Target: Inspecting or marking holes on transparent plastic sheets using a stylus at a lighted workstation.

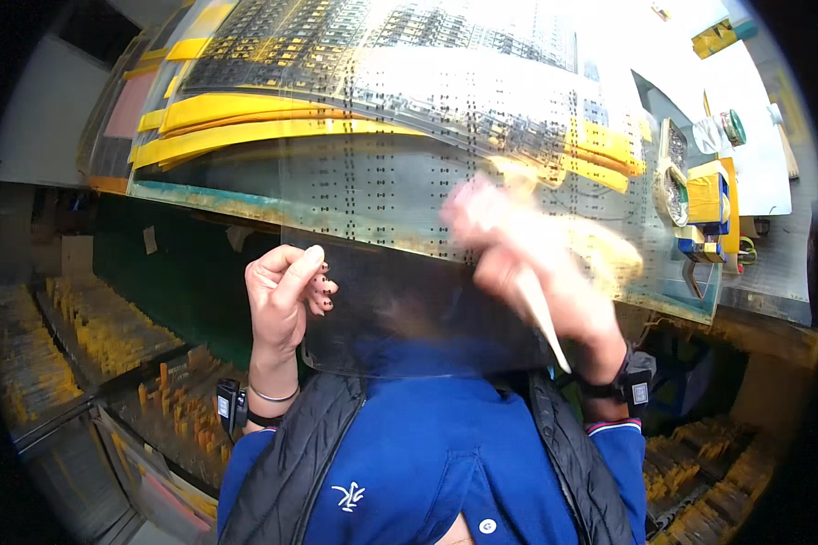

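A large clear film sheet (391,300) printed with rows of small black marks lies over the table's near edge and hangs toward my body. My left hand (286,286) is closed at the sheet's left edge, thumb and index finger pinching it. Over the sheet's right part, my right hand (541,263) is smeared by motion. A thin, pale, tapered tool (543,327) sticks out of that hand on the wrist side, pointing down toward me. Its kind and its other end are lost in the blur.
Behind the sheet, a stack of printed films with yellow edges (273,118) covers the glass-topped table (218,202). An oblong metal tray (673,173), a small yellow-and-blue box (707,195) and a green-rimmed roll (733,128) stand at right. Racks of yellow-edged sheets (109,318) fill the lower left.
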The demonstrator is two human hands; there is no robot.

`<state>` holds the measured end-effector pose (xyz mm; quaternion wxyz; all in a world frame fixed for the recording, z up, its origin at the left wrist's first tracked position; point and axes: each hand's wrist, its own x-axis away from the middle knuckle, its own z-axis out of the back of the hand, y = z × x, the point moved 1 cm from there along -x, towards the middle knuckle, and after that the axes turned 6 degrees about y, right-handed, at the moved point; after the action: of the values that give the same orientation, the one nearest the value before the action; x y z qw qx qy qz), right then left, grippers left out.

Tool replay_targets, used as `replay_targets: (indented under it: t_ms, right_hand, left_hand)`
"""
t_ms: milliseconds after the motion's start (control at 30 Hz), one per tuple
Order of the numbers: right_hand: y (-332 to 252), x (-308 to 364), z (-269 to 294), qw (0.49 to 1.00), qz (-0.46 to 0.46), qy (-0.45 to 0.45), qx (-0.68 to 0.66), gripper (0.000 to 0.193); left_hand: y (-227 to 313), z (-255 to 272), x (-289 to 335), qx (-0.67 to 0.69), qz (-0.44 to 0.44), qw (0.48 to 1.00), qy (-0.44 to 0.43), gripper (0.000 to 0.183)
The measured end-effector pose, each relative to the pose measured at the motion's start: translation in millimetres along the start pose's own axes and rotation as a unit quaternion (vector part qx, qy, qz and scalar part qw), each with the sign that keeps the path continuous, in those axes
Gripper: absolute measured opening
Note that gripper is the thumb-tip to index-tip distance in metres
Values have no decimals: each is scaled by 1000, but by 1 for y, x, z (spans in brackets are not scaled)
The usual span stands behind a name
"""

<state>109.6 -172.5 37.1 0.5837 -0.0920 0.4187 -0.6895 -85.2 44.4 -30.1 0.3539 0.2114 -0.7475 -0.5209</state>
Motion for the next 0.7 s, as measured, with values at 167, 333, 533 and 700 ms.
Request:
replay_targets:
  t_ms: [167, 333, 533, 700]
  right_hand:
    - [-8, 25, 8, 879, -173, 59, -440, 41]
    - [1, 31, 12, 900, -248, 277, -225, 56]
    - [-8, 14, -19, 889, -340, 125, -281, 16]
    - [0, 3, -33, 908, -325, 153, -218, 12]
  left_hand:
    - [4, -5, -2, 1, -11, 1000, 8, 20]
    - [4, -16, -4, -6, -30, 1000, 4, 20]
    - [-1, -25, -7, -13, -55, 998, 0, 18]
    - [-3, -26, -8, -16, -52, 999, -1, 18]
